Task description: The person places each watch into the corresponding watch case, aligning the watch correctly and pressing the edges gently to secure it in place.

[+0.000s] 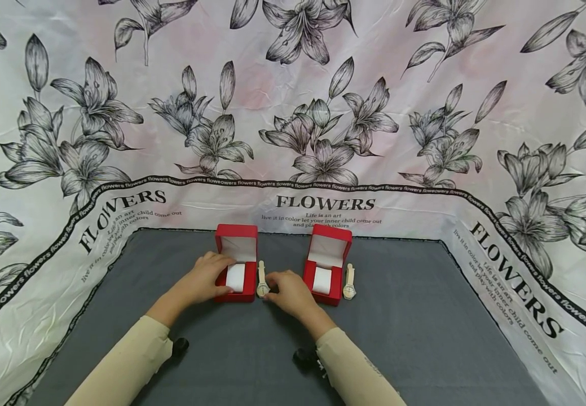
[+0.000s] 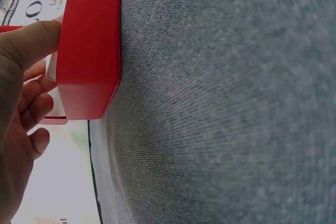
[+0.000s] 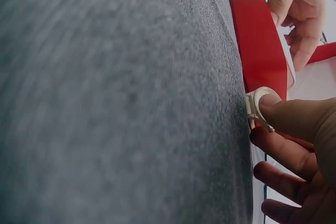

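At the left red watch box (image 1: 223, 296), my left hand (image 1: 203, 277) reaches over the side wall. Its thumb and fingers grip the white watch cushion (image 1: 236, 278) from its near and far ends, and the cushion sits within the box. My right hand (image 1: 293, 292) pinches a wristwatch (image 1: 263, 288) with a pale strap beside this box. In the right wrist view the thumb lies on the watch's round face (image 3: 261, 99), with the index finger at its other side and the remaining fingers spread apart. The box's lid (image 1: 237, 231) stands raised.
Just right of my right hand is a second red box (image 1: 334, 299), lid up, with a white cushion (image 1: 322, 281) inside. Another pale-strapped wristwatch (image 1: 349, 285) lies along its right side. A grey cloth (image 1: 414, 327) covers the table, and a flower-printed sheet (image 1: 252, 96) rises behind.
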Demonstrator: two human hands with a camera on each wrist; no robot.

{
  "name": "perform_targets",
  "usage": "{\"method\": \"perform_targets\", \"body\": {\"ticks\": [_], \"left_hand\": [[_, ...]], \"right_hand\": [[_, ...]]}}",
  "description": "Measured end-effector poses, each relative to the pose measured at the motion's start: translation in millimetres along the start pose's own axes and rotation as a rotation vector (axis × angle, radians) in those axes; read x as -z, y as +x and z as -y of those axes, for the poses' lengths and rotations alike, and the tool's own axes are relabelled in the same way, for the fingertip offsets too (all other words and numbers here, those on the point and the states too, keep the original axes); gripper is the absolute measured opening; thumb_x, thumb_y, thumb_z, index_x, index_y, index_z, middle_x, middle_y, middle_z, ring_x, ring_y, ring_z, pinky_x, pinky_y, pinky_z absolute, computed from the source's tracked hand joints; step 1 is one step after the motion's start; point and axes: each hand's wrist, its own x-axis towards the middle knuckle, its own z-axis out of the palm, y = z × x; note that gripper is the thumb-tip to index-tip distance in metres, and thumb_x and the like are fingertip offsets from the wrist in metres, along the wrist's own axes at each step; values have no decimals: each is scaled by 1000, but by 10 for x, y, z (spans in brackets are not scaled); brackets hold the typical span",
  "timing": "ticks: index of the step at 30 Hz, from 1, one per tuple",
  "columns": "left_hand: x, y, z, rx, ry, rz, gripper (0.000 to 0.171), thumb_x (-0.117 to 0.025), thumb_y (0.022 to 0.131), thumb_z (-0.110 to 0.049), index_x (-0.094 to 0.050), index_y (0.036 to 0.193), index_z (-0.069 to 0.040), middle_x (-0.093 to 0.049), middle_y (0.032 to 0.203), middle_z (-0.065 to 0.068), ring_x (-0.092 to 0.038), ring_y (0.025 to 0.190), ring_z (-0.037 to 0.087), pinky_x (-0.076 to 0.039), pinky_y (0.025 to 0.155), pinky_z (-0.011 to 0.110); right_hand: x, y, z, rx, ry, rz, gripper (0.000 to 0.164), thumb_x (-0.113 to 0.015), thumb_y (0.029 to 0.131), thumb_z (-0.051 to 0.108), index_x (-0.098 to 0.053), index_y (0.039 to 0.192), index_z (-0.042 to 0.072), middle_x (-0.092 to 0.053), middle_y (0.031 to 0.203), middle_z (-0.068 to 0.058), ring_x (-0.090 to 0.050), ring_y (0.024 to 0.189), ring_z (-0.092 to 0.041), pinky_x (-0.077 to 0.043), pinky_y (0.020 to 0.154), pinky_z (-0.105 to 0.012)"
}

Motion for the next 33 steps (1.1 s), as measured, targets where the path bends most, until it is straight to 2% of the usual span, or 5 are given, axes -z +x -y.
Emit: {"method": "perform_targets", "body": {"ticks": [9,17,22,33], "left_hand": [[-3,-10,-22,-1,-16,-21,71,-88,79,-30,-59,138,-4,-62,136,16,-49,121,32,-40,105,56],[-28,-15,-10,13,-34,-31,73,-89,78,-31,-59,139,-5,-62,136,14,-49,121,30,-40,106,55],[-25,-10,-5,1,-42,-56,71,-89,77,-30,-59,137,-4,-63,133,14,-50,120,30,-40,105,55],[-1,-21,-31,1,-64,-68,72,-90,76,-29,-58,135,-3,-62,134,16,-49,120,31,-40,106,56]], "right_hand": [[-39,54,-17,1,64,-5,37,-79,90,22,-72,126,14,-76,99,3,-60,96,-14,-53,83,-32],[31,27,-9,-42,264,14,36,-77,92,18,-72,127,12,-72,96,4,-60,89,-11,-54,82,-31],[89,13,-7,-53,374,13,36,-77,92,15,-71,127,11,-71,93,4,-62,84,-11,-54,75,-28],[104,-35,-30,-20,407,-35,37,-78,91,14,-71,127,11,-69,88,6,-63,86,-10,-52,76,-28]]}}
